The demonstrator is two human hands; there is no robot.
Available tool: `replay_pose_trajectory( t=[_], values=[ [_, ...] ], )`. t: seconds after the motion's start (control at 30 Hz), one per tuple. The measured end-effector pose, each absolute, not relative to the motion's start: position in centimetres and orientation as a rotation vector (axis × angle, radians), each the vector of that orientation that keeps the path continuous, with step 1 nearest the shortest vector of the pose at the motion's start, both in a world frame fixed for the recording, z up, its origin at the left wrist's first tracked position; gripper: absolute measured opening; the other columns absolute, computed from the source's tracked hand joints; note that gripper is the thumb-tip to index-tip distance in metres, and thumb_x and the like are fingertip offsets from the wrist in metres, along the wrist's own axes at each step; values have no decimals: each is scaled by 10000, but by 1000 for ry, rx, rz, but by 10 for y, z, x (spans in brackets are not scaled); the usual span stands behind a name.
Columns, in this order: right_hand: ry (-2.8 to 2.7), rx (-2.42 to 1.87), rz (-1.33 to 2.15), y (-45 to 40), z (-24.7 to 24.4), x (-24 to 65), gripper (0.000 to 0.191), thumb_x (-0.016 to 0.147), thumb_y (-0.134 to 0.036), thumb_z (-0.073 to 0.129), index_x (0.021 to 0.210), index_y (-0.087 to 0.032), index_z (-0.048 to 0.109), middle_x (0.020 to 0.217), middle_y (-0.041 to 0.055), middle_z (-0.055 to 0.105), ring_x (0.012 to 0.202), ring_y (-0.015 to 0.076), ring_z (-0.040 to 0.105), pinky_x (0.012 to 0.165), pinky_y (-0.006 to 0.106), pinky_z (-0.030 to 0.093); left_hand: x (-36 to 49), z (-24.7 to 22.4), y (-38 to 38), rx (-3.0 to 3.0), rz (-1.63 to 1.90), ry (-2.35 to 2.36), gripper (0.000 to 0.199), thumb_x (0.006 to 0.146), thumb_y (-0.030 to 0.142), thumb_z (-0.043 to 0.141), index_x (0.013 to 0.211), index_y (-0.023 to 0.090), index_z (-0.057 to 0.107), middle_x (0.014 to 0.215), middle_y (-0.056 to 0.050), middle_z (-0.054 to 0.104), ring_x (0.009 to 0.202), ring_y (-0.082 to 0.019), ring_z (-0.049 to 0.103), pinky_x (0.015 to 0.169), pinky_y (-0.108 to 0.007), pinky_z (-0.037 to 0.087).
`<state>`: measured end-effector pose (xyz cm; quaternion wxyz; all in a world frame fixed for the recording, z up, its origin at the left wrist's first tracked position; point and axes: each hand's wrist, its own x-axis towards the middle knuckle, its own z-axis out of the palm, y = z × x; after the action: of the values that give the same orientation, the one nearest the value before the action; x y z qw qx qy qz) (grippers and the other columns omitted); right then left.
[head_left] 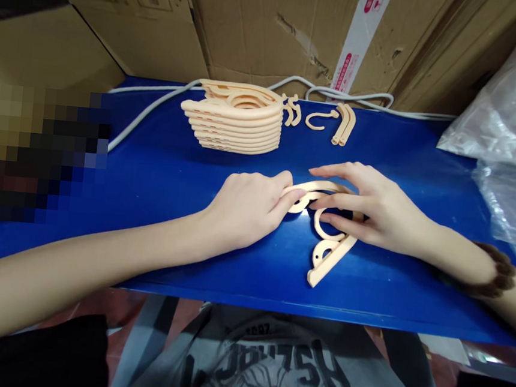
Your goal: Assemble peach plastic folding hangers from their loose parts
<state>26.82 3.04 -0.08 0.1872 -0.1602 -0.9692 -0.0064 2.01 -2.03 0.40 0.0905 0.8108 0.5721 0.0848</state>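
Observation:
A beige plastic folding clothes hanger [334,260] lies at an angle over the blue table, its two arms bent toward each other. My left hand [247,207] is closed around the end of one arm, thumb on top. Over the hanger's middle and ring, my right hand [376,207] rests with its fingers stretched out and apart, touching it; part of the hanger is hidden beneath. Behind my hands stands a stack of similar beige hangers [234,128]. To its right lie small curved pieces [295,114], a loose hook [323,114] and curved bars [347,126].
Cardboard boxes [263,31] line the back of the blue table [160,176]. A white cable [150,115] runs along the rear edge. Clear plastic bags [509,113] sit at the right. A pixelated patch covers the left side.

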Motion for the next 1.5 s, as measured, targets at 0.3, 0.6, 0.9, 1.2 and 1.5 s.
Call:
replay_pose_trajectory(
  t=[0.3,0.6,0.9,1.2,1.5],
  values=[
    [-2712,-564,-293,20,2,263,243,1064,-315,549,1110,-138,709,1195,162,747,1022,269,706,790,394,470,22,3,-23,2554,284,1625,649,985,799,445,1008,183,648,740,-48,677,687,-249,660,526,-294,257],
    [-2672,-712,-311,24,-1,265,197,1063,-306,529,1073,-205,698,1174,105,795,986,254,736,923,440,480,25,-9,-33,2747,563,1225,1128,775,820,748,1551,61,436,1580,-233,530,1366,-385,554,1129,-488,446],
    [-2602,-612,-104,27,-5,264,283,1036,-385,588,1221,-171,582,1123,123,783,935,255,735,894,415,493,19,-3,-27,2733,569,1137,684,910,308,643,1519,50,470,1498,-177,602,1265,-344,614,1023,-460,521],
    [-2686,-543,6,33,-2,268,713,945,-702,633,1400,-158,560,1325,192,723,1195,347,704,912,463,528,9,-3,-16,2818,639,1055,712,891,266,612,1535,27,423,1516,-230,572,1326,-360,595,1094,-476,511],
    [-2648,-426,-302,29,4,270,556,1021,-608,583,1325,-142,564,1243,158,764,1053,277,750,869,394,502,7,-5,-16,2920,628,962,656,945,249,574,1527,-8,416,1501,-232,582,1323,-344,594,1112,-456,502]
  ],
)
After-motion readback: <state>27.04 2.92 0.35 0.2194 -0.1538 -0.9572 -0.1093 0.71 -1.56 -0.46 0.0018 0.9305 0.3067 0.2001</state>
